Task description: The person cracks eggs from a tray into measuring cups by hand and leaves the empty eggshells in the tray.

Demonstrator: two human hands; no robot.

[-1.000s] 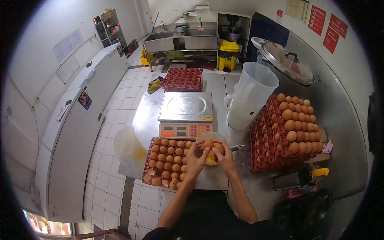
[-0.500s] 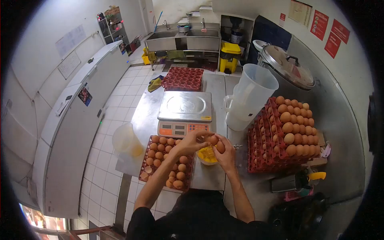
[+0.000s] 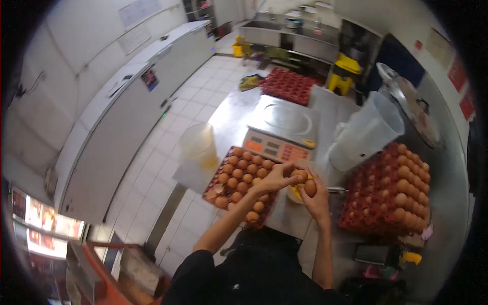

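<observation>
Over a bowl (image 3: 296,196) with yellow egg in it, my two hands are close together. Fingers of my left hand (image 3: 278,179) are closed on a brown egg (image 3: 300,176). My right hand (image 3: 318,197) is wrapped round another brown egg (image 3: 309,188). The two eggs are next to each other. To the left of the bowl lies a red tray of brown eggs (image 3: 243,174), with broken shells at its left corner. Behind the bowl stands a scale (image 3: 269,147) with an orange panel. Whether the held eggs are cracked cannot be made out.
A cloudy plastic jug (image 3: 199,145) stands left of the scale, and a tall clear jug (image 3: 368,131) right of it. Stacked egg trays (image 3: 373,190) rise at the right. Empty red trays (image 3: 288,85) lie behind the scale. A metal lid (image 3: 414,109) leans at the back right.
The view has turned left, so the table appears shifted right and tilted. My left hand has moved from a closer two-handed hold to reaching across the tray's edge; both hands still hold eggs.
</observation>
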